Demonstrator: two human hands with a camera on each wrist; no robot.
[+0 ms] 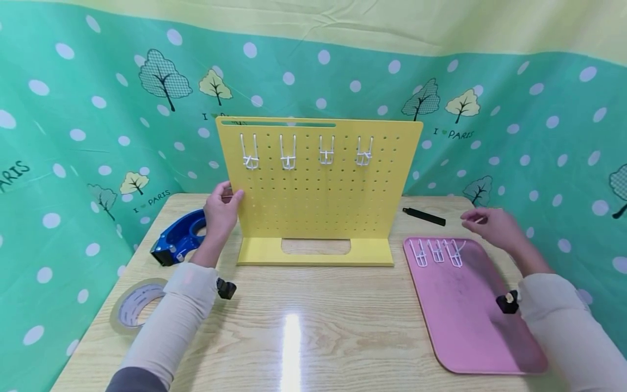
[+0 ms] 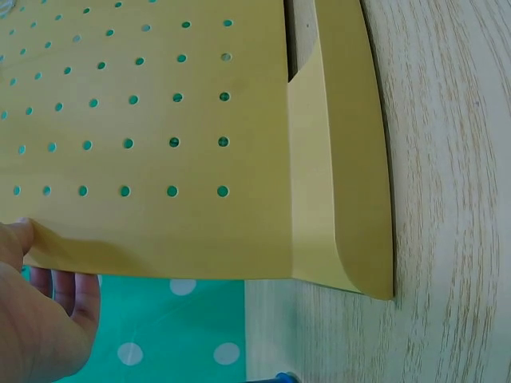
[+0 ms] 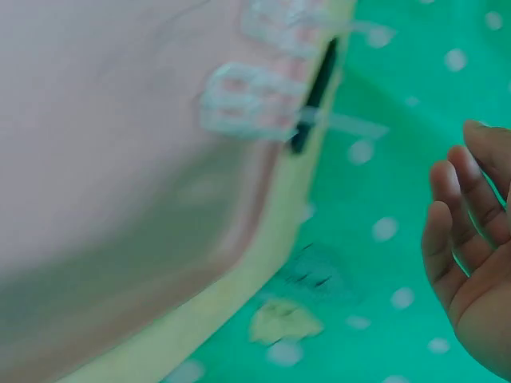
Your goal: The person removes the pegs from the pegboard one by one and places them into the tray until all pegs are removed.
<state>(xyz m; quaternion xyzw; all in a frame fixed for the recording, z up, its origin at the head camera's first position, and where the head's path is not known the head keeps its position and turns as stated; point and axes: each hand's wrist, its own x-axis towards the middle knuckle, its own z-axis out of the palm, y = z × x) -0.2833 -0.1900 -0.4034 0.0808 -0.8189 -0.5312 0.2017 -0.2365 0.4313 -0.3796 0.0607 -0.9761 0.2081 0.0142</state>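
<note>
- Currently, a tape roll (image 1: 126,310) and blue tape dispenser (image 1: 168,242) lie leftmost.
- The left hand (image 1: 221,213) pinches the left edge of the yellow pegboard (image 1: 313,198), standing mid-table.
- Four white wire hooks (image 1: 288,162) hang along its upper part, apparently done.
- Three more hooks (image 1: 438,257) lie at the far end of the pink tray (image 1: 475,326), still unhung.
- The right hand (image 1: 495,227) hovers beyond the tray, fingers loosely bent, gripping nothing visible.

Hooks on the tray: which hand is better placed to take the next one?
Right, I'd judge: the right hand hovers near the hooks on the tray; the left hand grips the board by its edge.
</note>
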